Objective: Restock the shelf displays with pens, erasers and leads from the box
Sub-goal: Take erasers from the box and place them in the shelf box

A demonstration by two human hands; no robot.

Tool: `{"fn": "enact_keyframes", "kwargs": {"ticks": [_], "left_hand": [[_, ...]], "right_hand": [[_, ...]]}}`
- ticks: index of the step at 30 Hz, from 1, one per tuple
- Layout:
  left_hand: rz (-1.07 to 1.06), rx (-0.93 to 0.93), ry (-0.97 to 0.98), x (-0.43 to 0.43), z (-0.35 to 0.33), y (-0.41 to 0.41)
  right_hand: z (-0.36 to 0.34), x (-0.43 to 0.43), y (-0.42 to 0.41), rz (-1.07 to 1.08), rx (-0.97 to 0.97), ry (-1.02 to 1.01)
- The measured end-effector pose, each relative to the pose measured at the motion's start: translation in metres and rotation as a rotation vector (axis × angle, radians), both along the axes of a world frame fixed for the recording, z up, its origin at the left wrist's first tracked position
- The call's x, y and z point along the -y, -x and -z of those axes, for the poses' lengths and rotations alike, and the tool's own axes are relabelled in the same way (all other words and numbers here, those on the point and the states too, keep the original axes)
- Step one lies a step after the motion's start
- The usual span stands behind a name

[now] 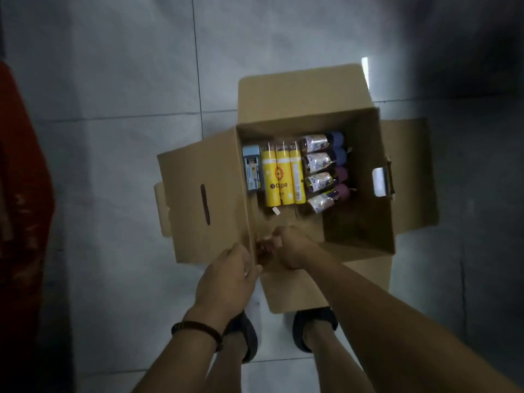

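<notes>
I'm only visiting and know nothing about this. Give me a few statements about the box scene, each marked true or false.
1. The cardboard box stands open on a tiled floor. True.
2. Three yellow tubes lie side by side in it. True.
3. The tubes lie right of the purple-capped packs. False: they lie left of the capped packs.
4. A bracelet is on the right wrist. False: the bracelet is on the left wrist.
5. Both hands are far from the box. False: the left hand and right hand are at its near corner.

The scene is being viewed through one head-worn camera, which is being aimed almost straight down. The open box (221,180) on the tiled floor (113,80) is being framed near and centrally, with the feet (314,326) being caught below.
</notes>
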State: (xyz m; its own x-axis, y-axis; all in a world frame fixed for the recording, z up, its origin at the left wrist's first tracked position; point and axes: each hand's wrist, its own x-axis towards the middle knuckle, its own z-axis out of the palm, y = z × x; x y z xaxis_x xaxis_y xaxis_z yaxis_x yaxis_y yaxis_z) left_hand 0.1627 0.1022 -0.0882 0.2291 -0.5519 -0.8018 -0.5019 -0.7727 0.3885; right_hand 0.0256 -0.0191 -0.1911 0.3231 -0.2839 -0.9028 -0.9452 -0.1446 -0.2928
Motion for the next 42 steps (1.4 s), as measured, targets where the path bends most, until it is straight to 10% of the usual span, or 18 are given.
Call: {"fn": "enact_keyframes", "kwargs": {"ticks": [9, 42], "left_hand": [[-0.203, -0.035, 0.024, -0.012, 0.068, 0.02], [-0.387, -0.052, 0.119, -0.019, 0.07, 0.01]], "right_hand": [[0.132, -0.041, -0.004, -0.028, 0.004, -0.006], [0.063, -0.008, 0.007, 0.009, 0.276, -0.064]]}}
